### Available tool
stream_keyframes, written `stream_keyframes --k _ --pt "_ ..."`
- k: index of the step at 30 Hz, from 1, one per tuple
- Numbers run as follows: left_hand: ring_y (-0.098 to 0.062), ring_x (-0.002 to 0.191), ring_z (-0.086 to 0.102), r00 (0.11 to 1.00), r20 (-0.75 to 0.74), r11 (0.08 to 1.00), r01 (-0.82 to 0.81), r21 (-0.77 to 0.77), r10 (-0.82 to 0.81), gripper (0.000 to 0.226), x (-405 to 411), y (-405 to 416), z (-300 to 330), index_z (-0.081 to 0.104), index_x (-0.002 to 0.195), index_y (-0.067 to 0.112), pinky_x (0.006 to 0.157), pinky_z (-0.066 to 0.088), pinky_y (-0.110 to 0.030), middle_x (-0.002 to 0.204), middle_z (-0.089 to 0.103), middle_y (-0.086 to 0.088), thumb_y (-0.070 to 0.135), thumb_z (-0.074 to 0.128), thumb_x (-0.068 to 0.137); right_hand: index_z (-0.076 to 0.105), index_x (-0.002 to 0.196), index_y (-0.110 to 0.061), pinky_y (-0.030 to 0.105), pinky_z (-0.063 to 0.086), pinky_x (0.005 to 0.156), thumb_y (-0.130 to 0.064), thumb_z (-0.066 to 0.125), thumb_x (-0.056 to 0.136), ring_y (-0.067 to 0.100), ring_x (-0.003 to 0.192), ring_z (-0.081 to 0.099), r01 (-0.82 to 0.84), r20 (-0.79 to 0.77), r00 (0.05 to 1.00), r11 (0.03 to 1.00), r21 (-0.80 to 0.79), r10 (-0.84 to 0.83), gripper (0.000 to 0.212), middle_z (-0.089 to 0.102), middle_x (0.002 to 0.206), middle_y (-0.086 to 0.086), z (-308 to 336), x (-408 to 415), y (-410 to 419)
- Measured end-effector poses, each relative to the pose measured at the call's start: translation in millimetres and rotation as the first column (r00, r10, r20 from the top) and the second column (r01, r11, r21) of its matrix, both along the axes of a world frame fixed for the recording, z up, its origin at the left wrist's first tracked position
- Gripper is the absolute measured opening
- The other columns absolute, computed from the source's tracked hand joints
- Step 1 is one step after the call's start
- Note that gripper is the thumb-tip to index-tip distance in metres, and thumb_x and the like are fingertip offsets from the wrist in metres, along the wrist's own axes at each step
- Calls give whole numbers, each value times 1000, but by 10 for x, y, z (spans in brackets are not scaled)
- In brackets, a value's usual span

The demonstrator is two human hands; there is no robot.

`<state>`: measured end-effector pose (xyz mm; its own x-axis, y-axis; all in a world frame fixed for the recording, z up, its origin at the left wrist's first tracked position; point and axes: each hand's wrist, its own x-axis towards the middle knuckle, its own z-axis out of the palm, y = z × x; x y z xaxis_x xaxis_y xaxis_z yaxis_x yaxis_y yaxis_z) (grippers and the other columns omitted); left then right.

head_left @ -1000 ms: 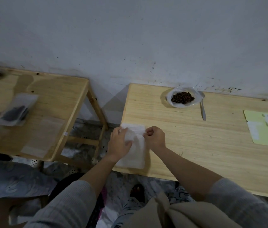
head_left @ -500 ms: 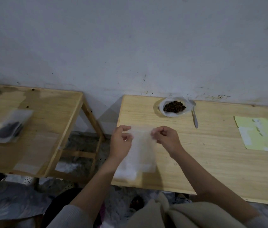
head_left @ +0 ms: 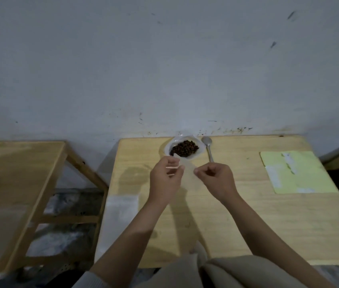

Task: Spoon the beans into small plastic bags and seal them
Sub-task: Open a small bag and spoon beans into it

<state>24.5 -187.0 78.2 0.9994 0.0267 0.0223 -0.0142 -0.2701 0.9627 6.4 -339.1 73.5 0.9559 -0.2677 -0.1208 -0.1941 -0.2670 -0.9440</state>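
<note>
Hands (head_left: 165, 177) forward, pinching filmy bag (head_left: 188, 171)

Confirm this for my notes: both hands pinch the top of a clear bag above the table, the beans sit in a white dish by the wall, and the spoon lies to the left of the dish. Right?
Not quite. In the head view the spoon lies right of the dish, not left. The rest holds: the left hand and right hand pinch the bag above the table; beans sit in the dish.

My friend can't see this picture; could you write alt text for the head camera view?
Two hands, left and right, pinch a clear plastic bag by its top edge above a wooden table. Behind them a white dish of dark beans sits beside a metal spoon, with a yellow-green sheet to the right.
</note>
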Motion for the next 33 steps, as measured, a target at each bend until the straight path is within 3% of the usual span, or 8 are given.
stream_keyframes --k 2,5,9,12,17,21,27,33 --pt "-18 76 70 989 -144 994 -1 -108 -15 21 0 -195 32 58 93 22 72 57 -35 83 69 -1 16 73 81 71 61 -25 27 50 66 -11 75 77 5 61 63 -17 21 1000 999 40 16 22 70 61 -7 2 -49 -73" --pt "-19 75 71 966 -255 992 -62 -110 32 28 16 -397 23 56 94 22 76 57 -45 79 71 -2 21 78 76 73 62 -30 35 56 75 -8 75 77 11 70 68 -41 29 999 994 100 39 27 73 68 -5 -17 -116 -161" --pt "-26 75 71 934 -354 980 -121 -156 59 24 39 -546 53 57 87 19 78 57 -49 82 71 -9 9 75 75 74 67 -34 33 56 80 -7 76 75 10 78 70 -66 32 998 988 139 62 29 74 76 -7 -23 -182 -295" --pt "-32 75 70 921 -385 974 -140 -181 61 25 43 -581 125 57 86 14 75 58 -46 82 69 -14 -3 71 74 75 79 -21 24 54 77 -11 79 74 8 78 69 -85 16 996 982 167 83 12 74 81 -5 9 -206 -367" --pt "-20 63 65 940 -341 987 -83 -139 31 33 24 -589 190 57 87 13 65 56 -34 69 67 -8 -6 75 67 72 94 -9 20 49 63 -15 77 75 5 68 64 -93 -15 995 951 294 102 21 72 80 1 67 -195 -433" --pt "-15 60 63 941 -326 978 21 -208 -89 27 11 -558 187 57 86 11 61 54 -29 58 64 1 -2 76 72 70 97 -5 20 47 56 -5 78 72 12 64 62 -156 -12 985 923 353 171 26 71 76 1 86 -177 -461" --pt "-10 61 62 954 -220 945 132 -298 -202 26 9 -476 228 58 86 10 71 57 -34 58 61 6 -9 71 75 73 91 -7 23 54 57 1 67 82 12 67 68 -132 -51 985 914 384 164 13 73 73 6 176 -148 -553" --pt "-11 64 58 972 -103 975 198 -104 -209 27 -27 -483 237 60 91 16 71 52 -28 74 58 -2 -5 70 77 72 80 -7 31 55 55 0 69 80 17 62 66 -63 -48 996 961 269 79 8 68 73 22 178 -100 -475"
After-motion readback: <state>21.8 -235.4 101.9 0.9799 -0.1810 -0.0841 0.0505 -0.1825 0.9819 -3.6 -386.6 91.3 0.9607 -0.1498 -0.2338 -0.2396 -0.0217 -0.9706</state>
